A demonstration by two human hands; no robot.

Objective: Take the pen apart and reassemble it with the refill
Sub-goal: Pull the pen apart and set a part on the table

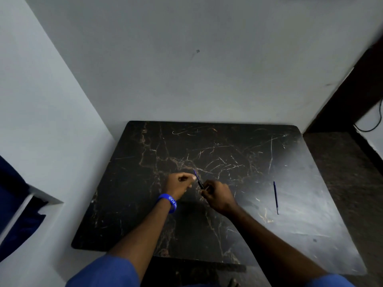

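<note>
A dark pen body with a thin blue end slants up and to the left above the middle of the black marble table. My right hand is shut on its lower end. My left hand, with a blue wristband, is curled just left of the pen, its fingertips close beside the shaft; I cannot tell whether they touch it. A slim blue refill lies alone on the table to the right, its metal tip toward me.
The table stands in a corner, with white walls behind it and to its left. A dark floor and a door frame lie to the right. A blue cloth hangs at the far left.
</note>
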